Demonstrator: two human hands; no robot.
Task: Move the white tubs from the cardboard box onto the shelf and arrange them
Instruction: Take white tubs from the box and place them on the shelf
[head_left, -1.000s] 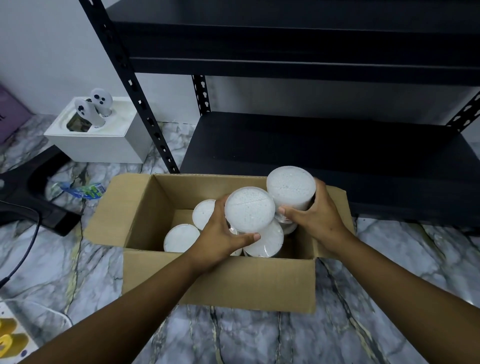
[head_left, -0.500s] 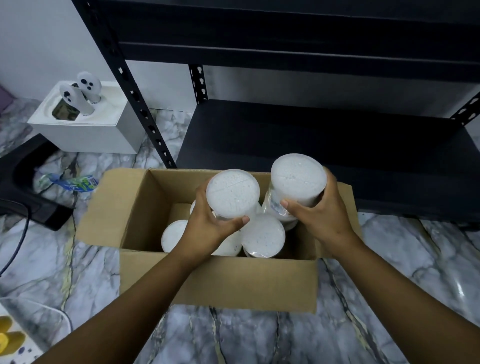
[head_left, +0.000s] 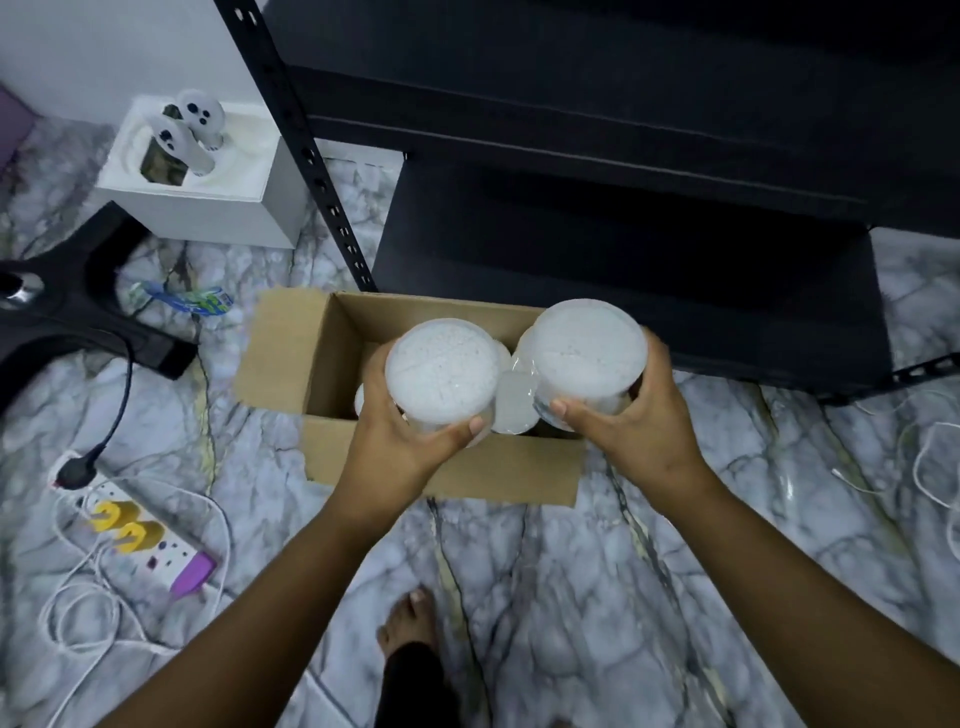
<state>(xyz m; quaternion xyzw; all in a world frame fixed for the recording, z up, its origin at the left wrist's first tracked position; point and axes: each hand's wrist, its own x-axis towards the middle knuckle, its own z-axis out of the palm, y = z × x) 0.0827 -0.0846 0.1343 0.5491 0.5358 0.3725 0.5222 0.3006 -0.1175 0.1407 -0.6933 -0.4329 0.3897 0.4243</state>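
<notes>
**Two tubs up and clear of the box**

Both tubs have risen since half a second ago, and now they ride above the rim of the cardboard box (head_left: 441, 475) instead of down among the others. Left tub (head_left: 441, 376) sits over the box's middle, with the left hand (head_left: 395, 447) curled round its side and the thumb hooked across the near edge. Right tub (head_left: 589, 356) hangs over the box's right end, with the right hand (head_left: 639, 436) wrapped round it the same way, thumb on the near wall. The two tubs are just beside each other. Below and between them another white tub (head_left: 514, 405) shows in the box, so there is more to fetch.

This looks like the carry step, lift done and transfer about to start. Beyond the box stands the dark shelf (head_left: 623, 270), its lower board bare where it shows. Next move calls for pushing both tubs forward past the box's far wall, lowering them upright onto that board and setting them in a row.

Left of the box: a white case (head_left: 208, 208), a power strip (head_left: 140, 535) and loose cable.
</notes>
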